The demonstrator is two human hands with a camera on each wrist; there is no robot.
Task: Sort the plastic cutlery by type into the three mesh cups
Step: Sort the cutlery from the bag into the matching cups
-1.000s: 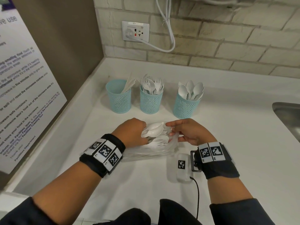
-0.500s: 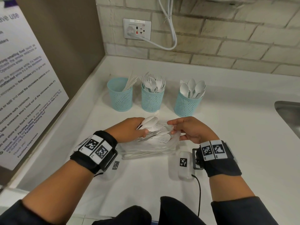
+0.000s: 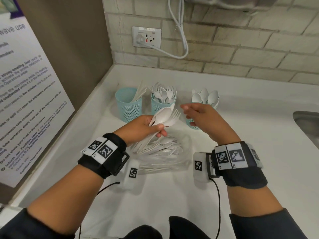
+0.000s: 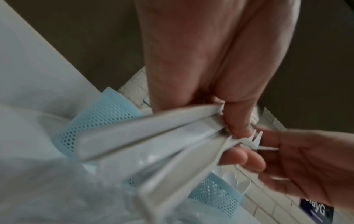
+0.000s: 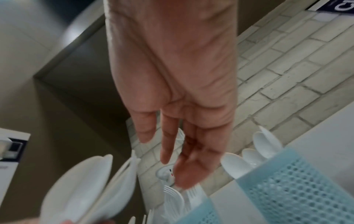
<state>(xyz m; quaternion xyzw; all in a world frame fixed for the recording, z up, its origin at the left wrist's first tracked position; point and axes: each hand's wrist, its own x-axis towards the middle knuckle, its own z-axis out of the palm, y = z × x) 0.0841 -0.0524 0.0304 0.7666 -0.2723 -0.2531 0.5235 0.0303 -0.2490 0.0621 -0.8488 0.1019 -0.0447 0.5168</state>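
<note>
My left hand (image 3: 150,128) (image 4: 237,125) grips a bunch of white plastic cutlery (image 3: 164,117) (image 4: 153,136), spoons and a fork, lifted above the clear bag of cutlery (image 3: 160,152) on the counter. My right hand (image 3: 198,114) (image 5: 178,151) hovers to its right with fingers relaxed and empty, in front of the spoon cup (image 3: 205,100). Three light-blue mesh cups stand behind: the left cup (image 3: 128,107) holds knives, the middle cup (image 3: 163,102) forks, the right one spoons (image 5: 258,153).
A white counter (image 3: 259,152) meets a brick wall with an outlet (image 3: 146,37) and a hanging cable. A steel sink (image 3: 309,123) lies at the right edge. A notice poster (image 3: 25,92) covers the left panel. Small tagged devices (image 3: 198,165) hang by my wrists.
The left hand has lifted a bunch of cutlery out of the bag. The right hand let go of the bag and rose toward the bunch, fingers spread.
</note>
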